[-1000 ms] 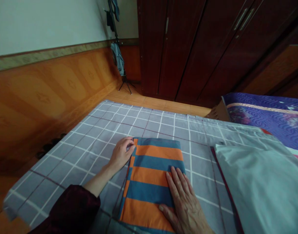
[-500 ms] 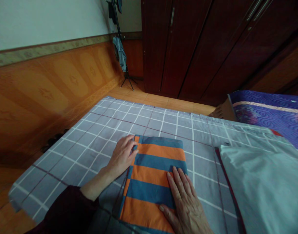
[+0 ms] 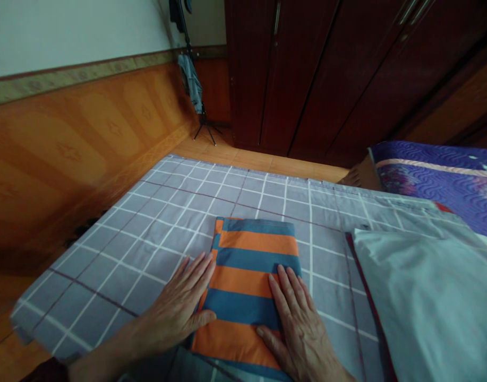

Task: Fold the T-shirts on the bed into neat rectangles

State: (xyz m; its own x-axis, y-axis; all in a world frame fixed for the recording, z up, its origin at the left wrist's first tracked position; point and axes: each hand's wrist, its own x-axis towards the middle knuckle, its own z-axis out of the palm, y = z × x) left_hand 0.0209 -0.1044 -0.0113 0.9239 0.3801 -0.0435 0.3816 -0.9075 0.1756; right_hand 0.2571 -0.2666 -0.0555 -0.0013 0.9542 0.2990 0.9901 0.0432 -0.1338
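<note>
A folded cloth with orange and blue stripes (image 3: 243, 307) lies flat on the grey checked bed cover (image 3: 147, 233). Its exact kind, garment or pillowcase, I cannot tell. My left hand (image 3: 179, 302) rests along its left edge, fingers stretched out and thumb over the stripes. On its right side my right hand (image 3: 302, 329) lies flat, fingers spread and pointing away from me. Neither hand grips the cloth; both touch it from above.
A pale pillow (image 3: 426, 297) with a dark red edge lies to the right. Beyond the bed stand a dark wooden wardrobe (image 3: 299, 79) and a coat stand (image 3: 203, 119) with clothes. A purple quilted cover (image 3: 438, 175) is at the far right, a tiled wall (image 3: 87, 132) at the left.
My left hand has slid from the cloth's upper left corner down its left edge towards me and flattened. My right hand stays in place on the cloth. The view has shifted slightly.
</note>
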